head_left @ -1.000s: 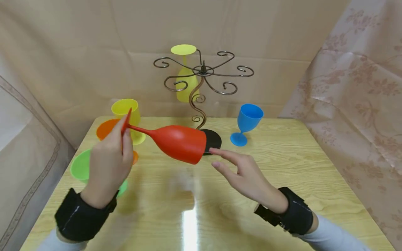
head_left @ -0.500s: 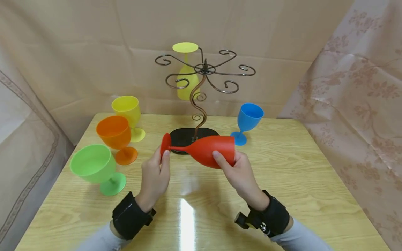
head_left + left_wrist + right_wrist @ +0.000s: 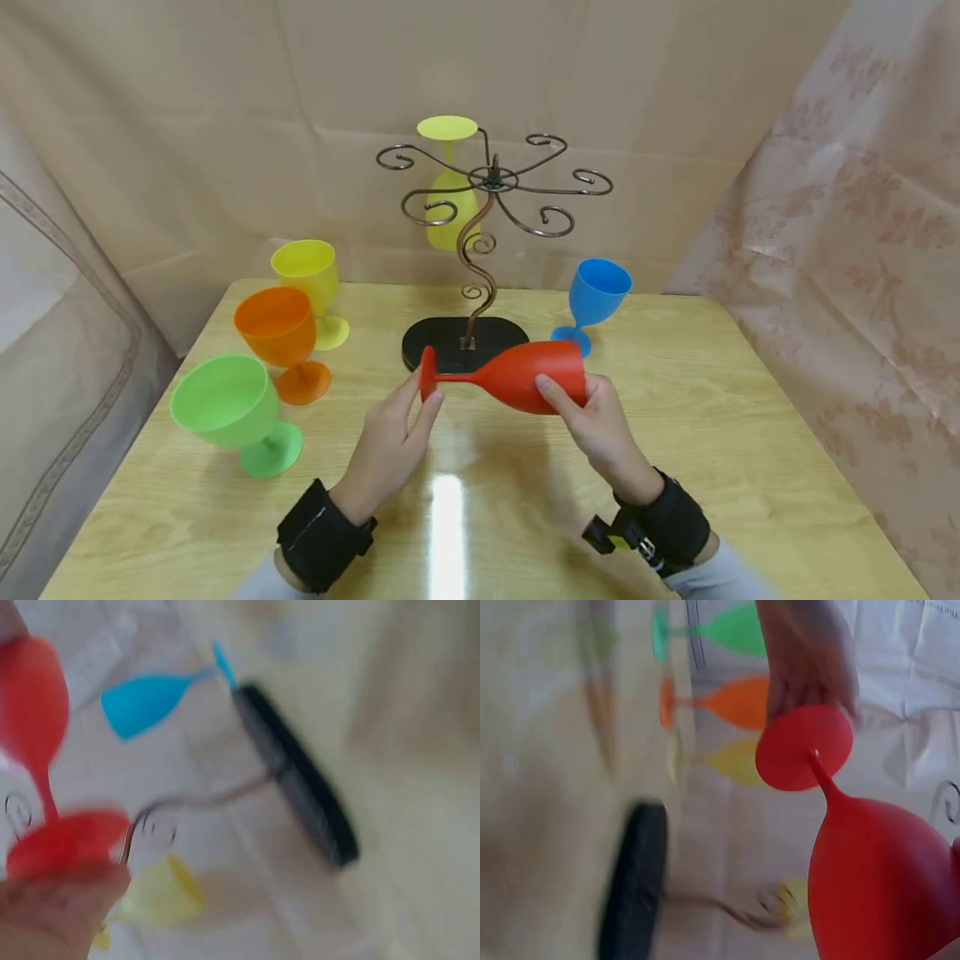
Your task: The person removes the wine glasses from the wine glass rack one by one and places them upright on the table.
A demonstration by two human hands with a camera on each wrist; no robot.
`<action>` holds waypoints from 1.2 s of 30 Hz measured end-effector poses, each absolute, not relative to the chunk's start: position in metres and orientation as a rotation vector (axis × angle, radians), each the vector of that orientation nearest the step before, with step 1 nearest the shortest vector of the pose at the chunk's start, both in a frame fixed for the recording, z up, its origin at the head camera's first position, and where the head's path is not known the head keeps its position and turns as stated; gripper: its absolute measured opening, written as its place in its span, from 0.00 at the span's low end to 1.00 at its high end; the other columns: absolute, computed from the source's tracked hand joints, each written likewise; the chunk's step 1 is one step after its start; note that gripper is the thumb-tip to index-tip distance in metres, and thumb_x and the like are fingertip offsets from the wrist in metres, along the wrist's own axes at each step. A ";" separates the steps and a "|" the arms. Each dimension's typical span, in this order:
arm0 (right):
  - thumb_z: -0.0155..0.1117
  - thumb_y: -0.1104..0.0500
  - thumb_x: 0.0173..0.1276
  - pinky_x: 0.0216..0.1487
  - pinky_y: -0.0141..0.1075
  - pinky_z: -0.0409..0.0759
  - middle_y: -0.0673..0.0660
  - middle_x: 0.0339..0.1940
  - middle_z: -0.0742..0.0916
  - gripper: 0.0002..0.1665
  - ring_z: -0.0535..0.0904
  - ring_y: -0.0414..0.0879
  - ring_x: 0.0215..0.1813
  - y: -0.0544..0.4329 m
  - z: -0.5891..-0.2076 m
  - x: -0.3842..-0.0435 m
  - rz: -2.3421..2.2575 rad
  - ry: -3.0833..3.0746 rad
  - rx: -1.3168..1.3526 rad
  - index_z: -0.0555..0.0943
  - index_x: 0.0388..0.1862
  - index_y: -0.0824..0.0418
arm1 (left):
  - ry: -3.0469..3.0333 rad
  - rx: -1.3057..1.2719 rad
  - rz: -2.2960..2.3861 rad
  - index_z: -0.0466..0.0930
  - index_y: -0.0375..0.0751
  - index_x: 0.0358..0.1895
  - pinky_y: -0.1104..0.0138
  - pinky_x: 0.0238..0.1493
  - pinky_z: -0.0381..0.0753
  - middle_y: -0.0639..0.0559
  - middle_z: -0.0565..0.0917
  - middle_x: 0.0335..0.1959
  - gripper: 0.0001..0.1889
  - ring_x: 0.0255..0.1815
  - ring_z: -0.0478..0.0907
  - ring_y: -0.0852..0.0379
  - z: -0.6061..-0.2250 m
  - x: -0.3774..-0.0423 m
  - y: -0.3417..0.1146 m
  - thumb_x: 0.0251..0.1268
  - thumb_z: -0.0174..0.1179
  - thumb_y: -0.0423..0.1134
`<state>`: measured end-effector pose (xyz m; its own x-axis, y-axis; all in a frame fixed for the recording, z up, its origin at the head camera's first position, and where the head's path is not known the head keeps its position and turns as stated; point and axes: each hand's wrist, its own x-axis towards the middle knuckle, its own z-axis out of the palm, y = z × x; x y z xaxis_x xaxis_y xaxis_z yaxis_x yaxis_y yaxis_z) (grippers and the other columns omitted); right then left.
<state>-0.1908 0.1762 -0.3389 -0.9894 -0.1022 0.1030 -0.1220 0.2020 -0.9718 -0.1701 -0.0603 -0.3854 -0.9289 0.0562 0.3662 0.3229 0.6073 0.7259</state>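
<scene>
A red goblet (image 3: 525, 379) lies sideways in the air in the head view, its foot to the left and bowl to the right. My right hand (image 3: 611, 437) grips the bowl near the rim, thumb in front. The fingers and thumb of my left hand (image 3: 386, 446) are at the lower edge of its foot (image 3: 802, 750). Behind it stands a metal rack (image 3: 495, 179) with curled arms on a black base (image 3: 465, 337). A yellow goblet (image 3: 446, 129) hangs upside down from one rear arm.
Upright on the wooden table's left side are yellow (image 3: 307, 267), orange (image 3: 277, 325) and green (image 3: 225, 404) goblets. A blue goblet (image 3: 598, 292) stands right of the rack. Cloth (image 3: 187, 150) hangs around the back and sides.
My left hand has carried the red goblet right and lower. My right hand, open a second ago, has closed around its bowl. The goblet has turned nearly level.
</scene>
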 end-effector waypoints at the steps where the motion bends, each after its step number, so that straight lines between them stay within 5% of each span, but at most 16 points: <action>1: 0.60 0.60 0.69 0.43 0.32 0.82 0.39 0.33 0.88 0.17 0.81 0.40 0.38 0.182 -0.335 -0.193 1.910 -2.429 0.266 0.80 0.46 0.75 | -2.552 -0.340 -1.181 0.66 0.32 0.68 0.47 0.62 0.75 0.38 0.75 0.64 0.26 0.64 0.75 0.40 -0.383 -0.171 -0.063 0.74 0.48 0.46; 6: 0.64 0.65 0.63 0.25 0.29 0.74 0.44 0.19 0.82 0.09 0.74 0.36 0.23 0.218 -0.315 -0.214 1.387 -2.433 0.566 0.82 0.27 0.71 | -2.673 -0.344 -1.005 0.70 0.33 0.65 0.50 0.62 0.75 0.39 0.77 0.64 0.26 0.64 0.75 0.42 -0.381 -0.171 -0.077 0.74 0.49 0.49; 10: 0.70 0.65 0.55 0.18 0.28 0.64 0.48 0.09 0.71 0.22 0.65 0.34 0.15 0.248 -0.305 -0.233 0.797 -2.488 0.744 0.69 0.10 0.61 | -2.809 -0.311 -0.958 0.71 0.34 0.65 0.50 0.63 0.75 0.39 0.76 0.64 0.27 0.64 0.75 0.42 -0.389 -0.169 -0.083 0.72 0.51 0.50; 18: 0.70 0.58 0.56 0.20 0.30 0.59 0.49 0.10 0.67 0.23 0.62 0.41 0.16 0.278 -0.316 -0.260 0.215 -2.826 0.773 0.67 0.11 0.57 | -2.878 -0.308 -0.976 0.69 0.32 0.65 0.50 0.64 0.74 0.37 0.74 0.65 0.29 0.66 0.73 0.41 -0.405 -0.161 -0.086 0.70 0.54 0.51; 24: 0.70 0.57 0.57 0.20 0.31 0.56 0.48 0.10 0.64 0.24 0.60 0.41 0.16 0.283 -0.330 -0.271 0.209 -2.942 0.737 0.66 0.11 0.57 | -2.857 -0.332 -0.973 0.70 0.30 0.64 0.50 0.63 0.74 0.35 0.76 0.63 0.28 0.64 0.74 0.40 -0.410 -0.158 -0.084 0.70 0.54 0.48; 36: 0.71 0.57 0.57 0.22 0.31 0.65 0.49 0.12 0.72 0.18 0.66 0.41 0.19 0.282 -0.341 -0.279 0.225 -2.988 0.821 0.72 0.16 0.58 | -2.862 -0.321 -0.999 0.72 0.30 0.62 0.51 0.63 0.74 0.36 0.77 0.62 0.25 0.64 0.75 0.42 -0.416 -0.152 -0.080 0.70 0.55 0.46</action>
<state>-0.2786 0.2821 -0.3407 -0.8597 -0.5058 0.0717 -0.5108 0.8498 -0.1298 -0.1519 -0.0797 -0.4155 -0.9736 0.1665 0.1564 0.2277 0.7634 0.6045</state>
